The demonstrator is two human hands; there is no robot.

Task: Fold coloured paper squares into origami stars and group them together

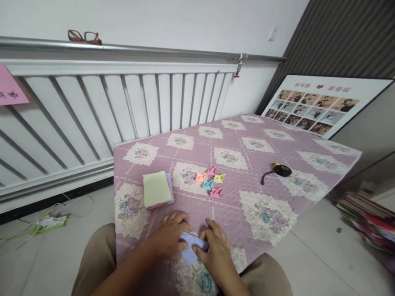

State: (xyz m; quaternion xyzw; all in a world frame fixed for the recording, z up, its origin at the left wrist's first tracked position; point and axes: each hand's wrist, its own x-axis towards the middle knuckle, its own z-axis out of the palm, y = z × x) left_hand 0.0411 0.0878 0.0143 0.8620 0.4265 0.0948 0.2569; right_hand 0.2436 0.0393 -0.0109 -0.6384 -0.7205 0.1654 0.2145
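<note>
A small folded piece of lavender paper (190, 255) lies at the near edge of the table between my hands. My left hand (171, 236) grips its left side, fingers curled over the top edge and thumb on the paper. On its right side, my right hand (215, 248) holds it with the thumb pressed on the face. Beyond my left hand sits a stack of square paper sheets (157, 189), pale yellow-green on top. Several small folded paper pieces (207, 184) in pink, orange, yellow and blue are grouped past my hands.
The table (227, 204) has a purple floral cloth. A black cord-like item (281, 170) lies at the right. Behind stand a white radiator (146, 104) and a photo board (309, 101). Glasses (85, 37) rest on the pipe. A power strip (53, 222) is on the floor.
</note>
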